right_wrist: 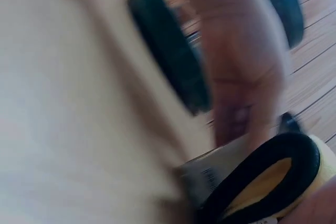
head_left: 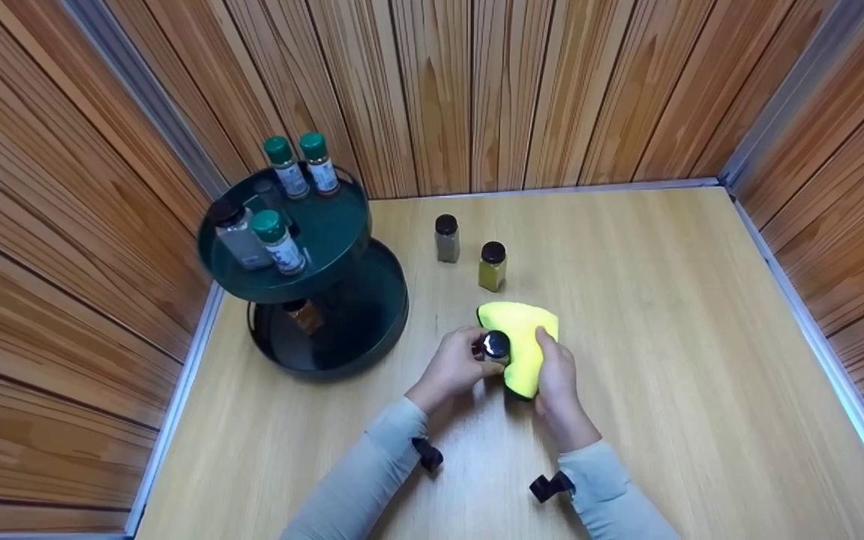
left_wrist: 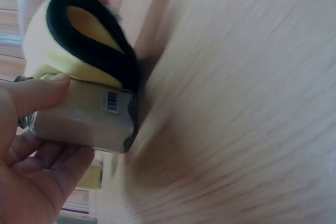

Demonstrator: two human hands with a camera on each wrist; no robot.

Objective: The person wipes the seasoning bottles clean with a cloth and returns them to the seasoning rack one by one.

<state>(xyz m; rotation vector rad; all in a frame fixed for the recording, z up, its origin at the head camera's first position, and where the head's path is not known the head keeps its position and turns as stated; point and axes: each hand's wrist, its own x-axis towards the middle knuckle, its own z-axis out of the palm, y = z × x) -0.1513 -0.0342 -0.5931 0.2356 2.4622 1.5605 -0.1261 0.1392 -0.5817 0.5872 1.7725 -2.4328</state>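
My left hand (head_left: 456,365) grips a square glass spice jar (left_wrist: 84,114) by its sides, near the dark cap (head_left: 496,344). Pale brown powder fills the jar, and a small barcode label (left_wrist: 109,102) shows on one face. In my right hand (head_left: 558,379) is a bright yellow cloth (head_left: 526,337) with a black edge, pinched between thumb and fingers. The cloth is folded over and lies against the side of the jar, as the left wrist view shows. Both hands are close over the wooden table.
A dark green two-tier round rack (head_left: 327,289) stands at the left with several jars, among them a green-capped jar (head_left: 278,241). Beyond the hands stand a grey-filled jar (head_left: 447,238) and a yellow-green jar (head_left: 492,266). Wood-panelled walls (head_left: 432,97) enclose the table (head_left: 702,337).
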